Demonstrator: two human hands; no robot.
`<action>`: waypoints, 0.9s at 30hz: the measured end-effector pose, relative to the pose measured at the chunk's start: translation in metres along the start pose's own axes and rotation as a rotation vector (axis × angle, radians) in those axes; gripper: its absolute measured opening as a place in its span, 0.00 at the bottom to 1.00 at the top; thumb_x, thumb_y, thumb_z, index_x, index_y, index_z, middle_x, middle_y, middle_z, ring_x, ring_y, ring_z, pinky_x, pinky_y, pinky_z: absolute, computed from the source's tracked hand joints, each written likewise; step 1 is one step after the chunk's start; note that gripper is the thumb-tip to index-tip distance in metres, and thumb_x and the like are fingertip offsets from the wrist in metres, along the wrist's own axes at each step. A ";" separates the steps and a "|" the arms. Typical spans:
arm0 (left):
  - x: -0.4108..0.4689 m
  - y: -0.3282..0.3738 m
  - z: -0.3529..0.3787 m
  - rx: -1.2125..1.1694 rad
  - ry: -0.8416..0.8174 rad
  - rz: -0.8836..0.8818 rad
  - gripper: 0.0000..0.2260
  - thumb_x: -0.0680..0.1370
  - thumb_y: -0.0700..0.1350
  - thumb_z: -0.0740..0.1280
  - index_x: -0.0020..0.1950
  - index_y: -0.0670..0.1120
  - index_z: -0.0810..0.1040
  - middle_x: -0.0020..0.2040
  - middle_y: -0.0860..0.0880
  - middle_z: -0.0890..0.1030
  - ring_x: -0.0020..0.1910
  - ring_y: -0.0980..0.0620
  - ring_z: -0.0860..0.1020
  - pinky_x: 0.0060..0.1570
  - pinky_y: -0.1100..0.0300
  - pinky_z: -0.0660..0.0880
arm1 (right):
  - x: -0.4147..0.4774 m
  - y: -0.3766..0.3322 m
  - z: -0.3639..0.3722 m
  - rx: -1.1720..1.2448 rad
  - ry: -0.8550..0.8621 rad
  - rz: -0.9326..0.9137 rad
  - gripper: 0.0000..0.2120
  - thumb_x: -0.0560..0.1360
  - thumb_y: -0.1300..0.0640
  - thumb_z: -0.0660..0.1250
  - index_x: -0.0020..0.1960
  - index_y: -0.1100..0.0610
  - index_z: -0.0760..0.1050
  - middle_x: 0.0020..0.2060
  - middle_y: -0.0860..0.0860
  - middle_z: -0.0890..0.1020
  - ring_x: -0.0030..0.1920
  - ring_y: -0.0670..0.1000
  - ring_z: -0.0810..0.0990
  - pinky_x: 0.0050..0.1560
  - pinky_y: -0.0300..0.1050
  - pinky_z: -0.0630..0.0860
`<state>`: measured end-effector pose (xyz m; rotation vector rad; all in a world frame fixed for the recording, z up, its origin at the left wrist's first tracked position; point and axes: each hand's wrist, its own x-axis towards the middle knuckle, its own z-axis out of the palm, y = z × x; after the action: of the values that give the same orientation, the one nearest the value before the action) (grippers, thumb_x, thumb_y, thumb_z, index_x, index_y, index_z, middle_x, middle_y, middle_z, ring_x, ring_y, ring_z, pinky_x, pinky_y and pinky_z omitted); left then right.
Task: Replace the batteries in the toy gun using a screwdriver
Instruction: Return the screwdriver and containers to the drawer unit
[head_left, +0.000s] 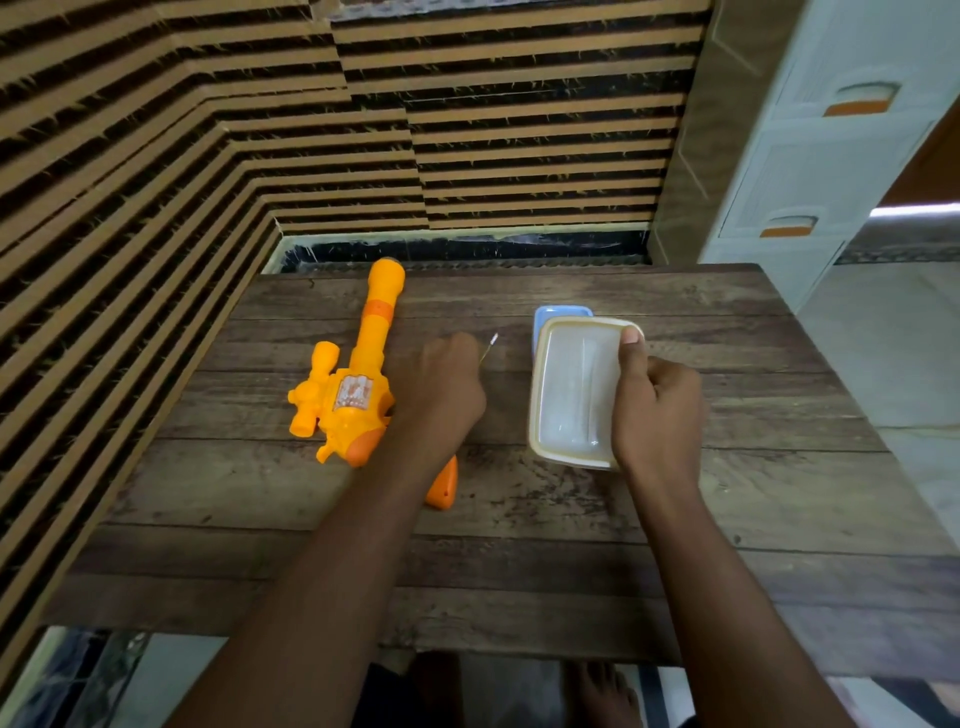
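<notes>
An orange toy gun (358, 374) lies on the wooden table (519, 519), barrel pointing away from me, its grip partly hidden under my left forearm. My left hand (441, 389) is closed around a screwdriver; only its thin metal tip (491, 345) sticks out beyond the knuckles. My right hand (657, 410) grips the right edge of a translucent plastic container (571, 389) with a cream rim, thumb over its far corner. A blue lid (561, 312) shows from under the container's far end. What lies inside the container is unclear.
A wall of horizontal wooden slats (208, 156) rises to the left and behind the table. A white plastic drawer cabinet (831, 156) stands at the far right. My bare feet (597, 691) show below the table's near edge.
</notes>
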<state>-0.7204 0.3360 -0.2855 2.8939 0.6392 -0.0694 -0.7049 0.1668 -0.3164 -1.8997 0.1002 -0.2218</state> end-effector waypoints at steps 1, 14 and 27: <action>-0.001 -0.004 -0.001 -0.123 0.014 -0.002 0.03 0.82 0.40 0.68 0.55 0.43 0.75 0.52 0.42 0.78 0.59 0.38 0.78 0.51 0.49 0.72 | 0.000 -0.001 -0.001 0.013 -0.007 -0.015 0.29 0.85 0.42 0.58 0.29 0.53 0.58 0.23 0.46 0.65 0.21 0.43 0.65 0.24 0.36 0.60; -0.073 -0.006 -0.024 -1.381 -0.178 -0.117 0.13 0.82 0.55 0.67 0.61 0.49 0.75 0.40 0.51 0.78 0.25 0.59 0.69 0.22 0.65 0.63 | -0.037 -0.043 -0.008 -0.016 -0.060 -0.048 0.27 0.85 0.42 0.59 0.30 0.53 0.63 0.24 0.46 0.69 0.23 0.42 0.70 0.28 0.39 0.60; 0.005 -0.010 0.004 -1.330 -0.174 -0.178 0.21 0.79 0.63 0.68 0.62 0.49 0.81 0.44 0.45 0.84 0.33 0.52 0.80 0.23 0.61 0.69 | 0.041 -0.038 0.030 -0.010 -0.141 -0.079 0.32 0.85 0.38 0.55 0.31 0.58 0.74 0.26 0.50 0.78 0.27 0.42 0.77 0.26 0.35 0.67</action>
<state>-0.7200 0.3458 -0.2912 1.5343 0.5717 0.0637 -0.6597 0.2002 -0.2861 -1.9247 -0.0690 -0.1405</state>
